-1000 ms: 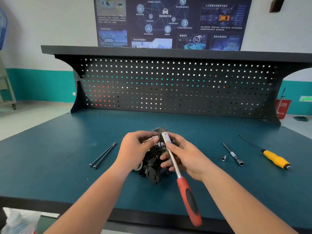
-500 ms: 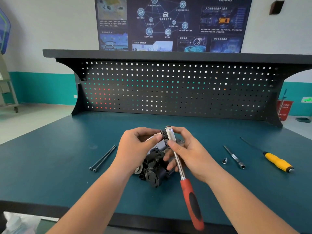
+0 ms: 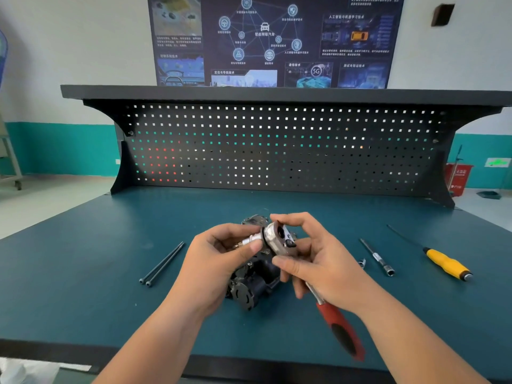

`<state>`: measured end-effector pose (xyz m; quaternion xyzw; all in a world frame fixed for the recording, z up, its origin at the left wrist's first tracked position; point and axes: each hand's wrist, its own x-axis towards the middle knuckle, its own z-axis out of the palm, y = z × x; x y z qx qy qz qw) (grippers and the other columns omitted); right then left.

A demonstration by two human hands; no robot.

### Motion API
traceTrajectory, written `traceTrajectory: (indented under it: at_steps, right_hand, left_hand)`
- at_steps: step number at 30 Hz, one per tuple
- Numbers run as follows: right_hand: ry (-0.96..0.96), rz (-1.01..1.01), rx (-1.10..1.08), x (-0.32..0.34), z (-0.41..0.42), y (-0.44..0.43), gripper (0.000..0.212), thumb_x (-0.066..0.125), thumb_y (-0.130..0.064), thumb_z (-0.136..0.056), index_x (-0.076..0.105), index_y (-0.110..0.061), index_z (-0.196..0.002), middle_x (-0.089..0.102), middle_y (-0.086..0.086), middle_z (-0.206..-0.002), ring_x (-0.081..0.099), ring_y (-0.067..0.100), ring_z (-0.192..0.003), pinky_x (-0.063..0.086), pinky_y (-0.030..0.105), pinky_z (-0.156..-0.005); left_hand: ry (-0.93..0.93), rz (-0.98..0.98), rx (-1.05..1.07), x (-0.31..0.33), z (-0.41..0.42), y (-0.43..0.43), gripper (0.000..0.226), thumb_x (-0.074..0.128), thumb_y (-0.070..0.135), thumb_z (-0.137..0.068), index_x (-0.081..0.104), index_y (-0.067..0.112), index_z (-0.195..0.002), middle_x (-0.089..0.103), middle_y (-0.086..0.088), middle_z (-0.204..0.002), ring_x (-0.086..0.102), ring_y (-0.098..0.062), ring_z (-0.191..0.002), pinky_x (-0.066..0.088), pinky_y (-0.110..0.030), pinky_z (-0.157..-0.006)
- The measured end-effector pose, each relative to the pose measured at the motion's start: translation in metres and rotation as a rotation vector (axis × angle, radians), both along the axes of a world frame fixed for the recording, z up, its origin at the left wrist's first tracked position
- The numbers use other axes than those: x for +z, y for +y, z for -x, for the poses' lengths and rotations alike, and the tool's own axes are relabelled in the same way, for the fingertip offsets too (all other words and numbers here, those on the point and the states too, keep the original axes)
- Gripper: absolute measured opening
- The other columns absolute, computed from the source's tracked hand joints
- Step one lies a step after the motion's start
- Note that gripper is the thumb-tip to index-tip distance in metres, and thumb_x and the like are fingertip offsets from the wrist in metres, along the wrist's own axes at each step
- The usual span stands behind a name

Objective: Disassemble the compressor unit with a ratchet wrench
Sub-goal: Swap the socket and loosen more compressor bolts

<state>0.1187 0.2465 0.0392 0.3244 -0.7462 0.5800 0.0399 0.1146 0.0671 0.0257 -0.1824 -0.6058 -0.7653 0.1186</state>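
Chrome, red-handled ratchet wrench point(image 3: 278, 239) has turned its head face toward the camera since earlier; right hand point(image 3: 324, 264) grips its neck; left hand point(image 3: 219, 261) pinches the silver socket point(image 3: 250, 241) on it, above the black compressor unit point(image 3: 249, 286).

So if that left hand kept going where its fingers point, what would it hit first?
Probably the rounded silver head of the red-handled ratchet wrench: the left hand pinches the small silver socket plugged into it, and the right hand grips just beyond. Depth is unclear.
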Motion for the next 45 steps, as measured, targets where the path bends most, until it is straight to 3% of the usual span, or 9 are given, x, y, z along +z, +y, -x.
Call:
traceTrajectory:
  at_steps: [5,12,17,21,25,28,30,35,45]
  right_hand:
    - [0.015,-0.101,0.076,0.01,-0.026,0.004,0.05,0.069,-0.015,-0.077,0.056,-0.054,-0.105,0.063,-0.01,-0.069,0.058,0.01,-0.055,0.043,0.017,-0.042]
    - [-0.051,-0.249,0.15,0.022,-0.043,0.012,0.05,0.072,-0.01,-0.081,0.055,-0.05,-0.105,0.063,-0.008,-0.062,0.053,0.002,-0.039,0.044,0.016,-0.042]
    - [-0.099,-0.208,0.136,0.018,-0.046,0.01,0.047,0.07,-0.014,-0.082,0.055,-0.05,-0.108,0.062,0.0,-0.059,0.049,0.008,-0.035,0.041,0.017,-0.04]
    - [-0.221,-0.121,0.165,0.012,-0.042,0.011,0.041,0.068,-0.019,-0.081,0.056,-0.046,-0.11,0.061,0.0,-0.055,0.047,0.009,-0.033,0.038,0.018,-0.037]
    - [-0.264,-0.033,0.137,0.002,-0.039,0.011,0.04,0.064,-0.012,-0.085,0.056,-0.038,-0.115,0.059,0.0,-0.055,0.045,0.009,-0.037,0.038,0.018,-0.04]
    - [-0.311,0.035,0.14,-0.006,-0.039,0.012,0.042,0.065,-0.022,-0.077,0.057,-0.04,-0.115,0.057,0.0,-0.055,0.043,0.009,-0.04,0.038,0.018,-0.043]
    - [-0.346,0.102,0.156,-0.01,-0.039,0.014,0.036,0.067,-0.027,-0.081,0.061,-0.043,-0.112,0.055,0.001,-0.057,0.041,0.008,-0.043,0.037,0.018,-0.044]
    - [-0.416,0.273,0.183,-0.017,-0.043,0.014,0.027,0.061,-0.04,-0.082,0.064,-0.042,-0.109,0.055,0.004,-0.059,0.041,0.009,-0.045,0.038,0.018,-0.045]
    - [-0.439,0.319,0.252,-0.029,-0.051,0.016,0.055,0.077,-0.054,-0.066,0.059,-0.039,-0.116,0.054,0.0,-0.058,0.036,0.004,-0.04,0.035,0.015,-0.04]
  left_hand:
    - [0.021,-0.132,-0.219,-0.014,-0.015,-0.001,0.048,0.095,0.036,-0.034,0.076,0.016,-0.073,0.072,-0.004,-0.074,0.066,-0.011,-0.065,0.052,-0.019,-0.057]
    - [-0.129,-0.212,-0.299,-0.032,-0.026,0.009,0.055,0.095,0.045,-0.024,0.075,0.014,-0.065,0.068,-0.008,-0.064,0.062,-0.014,-0.056,0.049,-0.022,-0.052]
    - [-0.292,-0.341,-0.281,-0.04,-0.033,0.02,0.086,0.095,0.042,-0.02,0.064,-0.004,-0.085,0.042,-0.022,-0.084,0.043,-0.022,-0.065,0.045,-0.02,-0.049]
    - [-0.284,-0.462,-0.264,-0.04,-0.042,0.027,0.061,0.097,0.034,-0.018,0.074,0.007,-0.068,0.058,-0.004,-0.056,0.051,-0.005,-0.045,0.047,-0.015,-0.043]
    - [-0.235,-0.385,-0.135,-0.035,-0.047,0.033,0.036,0.094,0.024,-0.034,0.075,0.015,-0.064,0.066,0.001,-0.057,0.059,-0.004,-0.047,0.046,-0.013,-0.044]
    - [-0.222,-0.339,-0.064,-0.031,-0.049,0.035,0.011,0.073,0.015,-0.052,0.076,0.018,-0.062,0.069,0.0,-0.06,0.064,-0.006,-0.051,0.046,-0.013,-0.044]
    - [-0.215,-0.334,-0.046,-0.03,-0.049,0.036,0.012,0.067,0.017,-0.054,0.076,0.018,-0.062,0.07,-0.001,-0.061,0.065,-0.008,-0.052,0.045,-0.013,-0.043]
    - [-0.077,-0.211,0.053,-0.026,-0.048,0.037,0.019,0.084,0.007,-0.057,0.077,0.021,-0.067,0.07,-0.002,-0.061,0.065,-0.008,-0.054,0.045,-0.014,-0.046]
    - [0.223,0.035,0.238,-0.031,-0.052,0.033,0.028,0.081,0.018,-0.056,0.076,0.028,-0.082,0.073,0.002,-0.076,0.066,-0.003,-0.07,0.049,-0.012,-0.065]
